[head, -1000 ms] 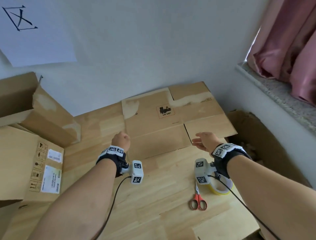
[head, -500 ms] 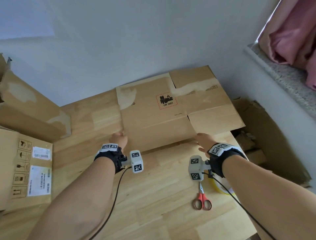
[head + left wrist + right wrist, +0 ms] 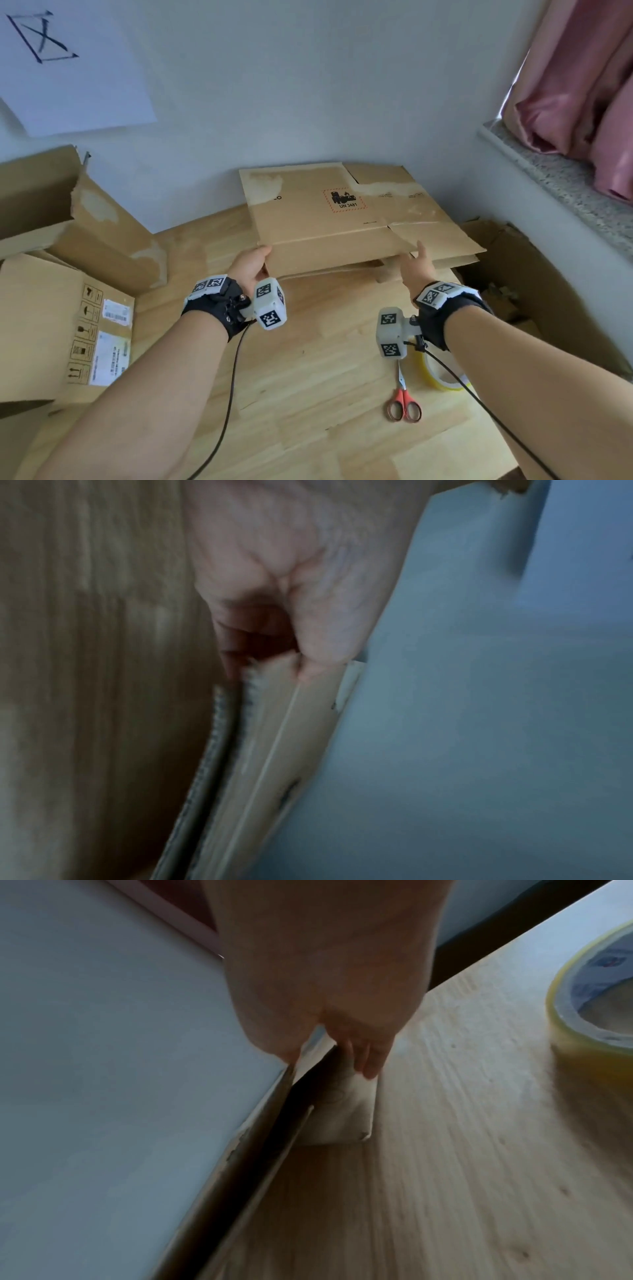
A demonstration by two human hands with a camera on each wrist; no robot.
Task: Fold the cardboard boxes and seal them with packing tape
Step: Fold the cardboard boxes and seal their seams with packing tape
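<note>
At the counter's [image 3: 308, 359] far edge both hands, left [image 3: 248, 265] and right [image 3: 418, 267], grip the flattened box [image 3: 342, 219], neither folded nor taped yet.

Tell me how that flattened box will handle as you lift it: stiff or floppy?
Probably fairly stiff: the flattened box holds flat between the left hand and right hand. Its loose flaps may swing at the creases. Likely light.
</note>
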